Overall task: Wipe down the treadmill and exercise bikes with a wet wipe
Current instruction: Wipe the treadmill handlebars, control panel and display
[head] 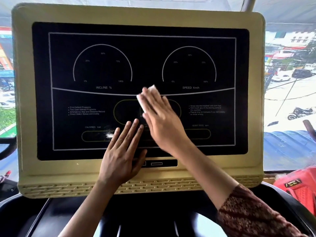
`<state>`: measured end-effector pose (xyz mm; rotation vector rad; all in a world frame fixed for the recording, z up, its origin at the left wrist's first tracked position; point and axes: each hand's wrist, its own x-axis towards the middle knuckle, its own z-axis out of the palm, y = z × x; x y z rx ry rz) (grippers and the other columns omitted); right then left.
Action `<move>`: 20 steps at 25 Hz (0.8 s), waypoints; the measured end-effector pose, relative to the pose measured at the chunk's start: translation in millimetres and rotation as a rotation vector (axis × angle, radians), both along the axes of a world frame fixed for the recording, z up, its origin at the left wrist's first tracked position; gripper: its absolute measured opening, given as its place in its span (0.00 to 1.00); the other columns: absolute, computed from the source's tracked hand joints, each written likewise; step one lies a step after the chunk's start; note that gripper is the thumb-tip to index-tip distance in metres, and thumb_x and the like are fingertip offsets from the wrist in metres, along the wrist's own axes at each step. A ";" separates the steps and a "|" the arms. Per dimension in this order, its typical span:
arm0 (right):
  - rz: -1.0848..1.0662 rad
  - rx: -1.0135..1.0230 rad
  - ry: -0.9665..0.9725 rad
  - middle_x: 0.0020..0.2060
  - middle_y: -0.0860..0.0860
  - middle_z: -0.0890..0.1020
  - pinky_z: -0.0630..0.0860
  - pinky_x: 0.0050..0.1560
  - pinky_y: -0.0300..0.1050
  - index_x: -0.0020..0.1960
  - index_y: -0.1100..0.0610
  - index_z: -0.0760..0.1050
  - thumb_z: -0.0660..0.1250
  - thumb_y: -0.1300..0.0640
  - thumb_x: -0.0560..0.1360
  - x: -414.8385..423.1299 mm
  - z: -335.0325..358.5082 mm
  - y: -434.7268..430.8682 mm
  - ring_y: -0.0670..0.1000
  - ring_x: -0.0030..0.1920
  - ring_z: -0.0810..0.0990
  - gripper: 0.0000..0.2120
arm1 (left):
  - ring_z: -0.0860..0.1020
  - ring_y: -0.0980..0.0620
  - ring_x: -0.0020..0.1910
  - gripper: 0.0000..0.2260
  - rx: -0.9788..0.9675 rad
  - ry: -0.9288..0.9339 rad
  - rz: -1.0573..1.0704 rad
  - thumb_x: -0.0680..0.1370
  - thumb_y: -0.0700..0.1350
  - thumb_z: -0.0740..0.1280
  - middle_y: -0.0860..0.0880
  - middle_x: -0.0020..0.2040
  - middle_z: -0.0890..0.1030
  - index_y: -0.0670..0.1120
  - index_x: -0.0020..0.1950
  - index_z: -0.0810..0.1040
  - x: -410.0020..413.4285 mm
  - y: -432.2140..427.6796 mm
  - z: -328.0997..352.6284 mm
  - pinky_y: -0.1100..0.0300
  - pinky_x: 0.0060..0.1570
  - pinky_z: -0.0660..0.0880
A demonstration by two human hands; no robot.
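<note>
The right hand (160, 120) lies flat, fingers straight, pressing a white wet wipe (143, 104) against the middle of the black display panel (102, 69) on the treadmill console (24, 100). The left hand (119, 156) rests flat just beside it on the panel's lower part, fingers straight and spread, holding nothing.

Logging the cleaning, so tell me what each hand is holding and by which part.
The right hand presses the white wipe flat on the screen, straight fingers covering its lower right part. The left hand holds nothing.
</note>
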<state>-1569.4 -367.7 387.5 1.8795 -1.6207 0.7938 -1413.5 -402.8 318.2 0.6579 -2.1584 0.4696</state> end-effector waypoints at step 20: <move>-0.001 -0.010 0.002 0.76 0.53 0.57 0.52 0.76 0.49 0.76 0.57 0.57 0.52 0.58 0.83 -17.4 0.0 7.8 0.50 0.77 0.52 0.22 | 0.58 0.45 0.76 0.26 -0.006 0.000 0.002 0.79 0.51 0.58 0.41 0.75 0.61 0.39 0.74 0.62 0.4 2.2 0.4 0.51 0.76 0.52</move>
